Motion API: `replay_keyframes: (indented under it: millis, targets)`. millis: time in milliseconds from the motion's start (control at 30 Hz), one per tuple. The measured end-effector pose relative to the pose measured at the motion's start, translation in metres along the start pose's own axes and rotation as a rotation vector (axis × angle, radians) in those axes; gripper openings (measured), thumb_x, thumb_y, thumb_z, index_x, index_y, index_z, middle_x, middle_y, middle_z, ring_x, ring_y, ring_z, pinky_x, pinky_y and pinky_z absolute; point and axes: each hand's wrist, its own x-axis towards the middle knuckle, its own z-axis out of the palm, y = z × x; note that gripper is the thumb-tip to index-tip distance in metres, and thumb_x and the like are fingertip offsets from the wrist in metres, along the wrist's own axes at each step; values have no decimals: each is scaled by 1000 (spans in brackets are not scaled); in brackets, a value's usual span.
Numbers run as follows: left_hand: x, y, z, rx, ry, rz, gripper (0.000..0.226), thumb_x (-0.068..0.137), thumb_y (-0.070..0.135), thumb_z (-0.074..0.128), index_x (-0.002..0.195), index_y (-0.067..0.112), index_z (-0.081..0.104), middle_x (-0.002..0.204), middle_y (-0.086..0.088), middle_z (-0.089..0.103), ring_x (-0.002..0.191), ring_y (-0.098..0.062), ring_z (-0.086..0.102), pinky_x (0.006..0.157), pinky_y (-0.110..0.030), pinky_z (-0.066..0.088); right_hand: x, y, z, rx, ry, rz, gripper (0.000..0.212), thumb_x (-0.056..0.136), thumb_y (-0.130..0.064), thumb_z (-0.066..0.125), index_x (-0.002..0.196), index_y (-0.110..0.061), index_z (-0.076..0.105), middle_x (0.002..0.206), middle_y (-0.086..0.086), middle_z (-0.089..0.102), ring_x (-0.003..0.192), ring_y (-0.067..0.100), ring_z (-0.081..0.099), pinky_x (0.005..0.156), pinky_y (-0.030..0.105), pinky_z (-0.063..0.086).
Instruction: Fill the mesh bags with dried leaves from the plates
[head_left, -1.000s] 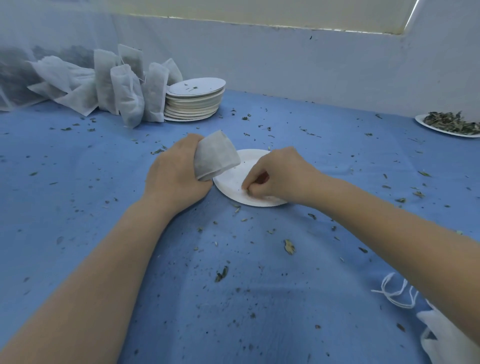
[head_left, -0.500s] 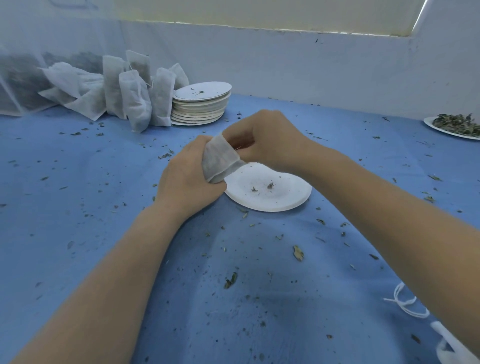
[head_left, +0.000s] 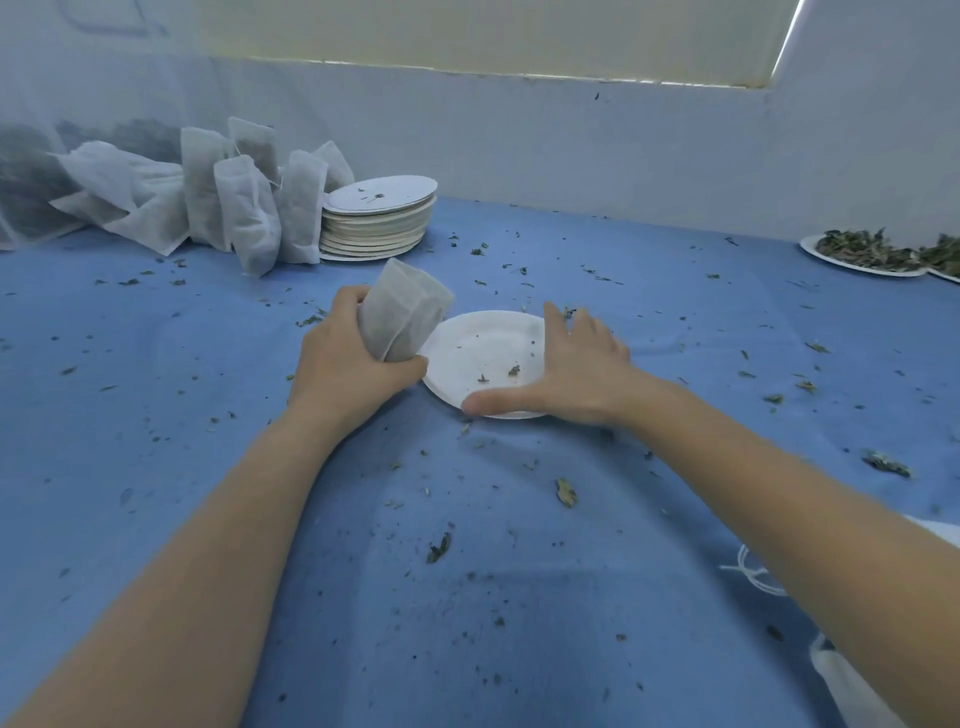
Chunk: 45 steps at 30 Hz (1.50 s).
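Right hand (head_left: 576, 371) has dropped from the mesh bag (head_left: 402, 317) to the plate (head_left: 480, 353) — fingers spread; left hand (head_left: 345, 364) grips bag.

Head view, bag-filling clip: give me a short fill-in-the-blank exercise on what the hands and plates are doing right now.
1. The left hand grips a mesh ____.
2. The right hand rests, fingers spread, on the near ____, which holds only a few crumbs.
3. The stack of plates stands beside the filled bags at the far ____.
4. The tablecloth is ____ in colour.

Missing words: bag; plate; left; blue
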Motion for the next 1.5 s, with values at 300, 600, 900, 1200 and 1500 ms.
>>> replay_keyframes:
  millis: [300,600,900,1200,1500]
  targets:
    - [-10,5,-4,-40,3,-142,59,71,23,71,119,17,36,103,1,49,92,-20,48,73,-30,35,-4,-3,15,27,80,41,141,40,-90,58,148,-18,3,141,11,23,130,31,22,105,41,21]
    - [3,28,-32,-96,227,-196,35,80,27,63,101,20,35,87,7,45,71,-11,46,53,-24,31,12,-44,-25,156,259,-17,131,44,-89,56,145,-15,16,143,14,20,129,32,21,106,43,23]
    - [93,14,-60,-106,301,-259,33,85,21,57,101,14,29,95,-1,44,70,-11,44,49,-22,29,111,-120,-58,199,219,-92,122,54,-82,62,139,-5,22,132,15,26,123,29,24,92,32,30]
    - [184,-36,-11,-241,320,-448,57,83,29,57,124,-3,33,127,-16,45,111,-31,46,78,-32,37,238,-154,-47,-159,157,25,127,51,-88,53,139,-2,28,138,17,34,125,35,24,94,32,28]
    - [235,-82,-2,116,295,-469,56,88,9,44,135,-3,18,138,-27,23,126,-39,26,102,-39,26,304,-173,-13,-77,264,-32,114,62,-83,51,142,-6,22,144,22,28,135,35,20,107,43,18]
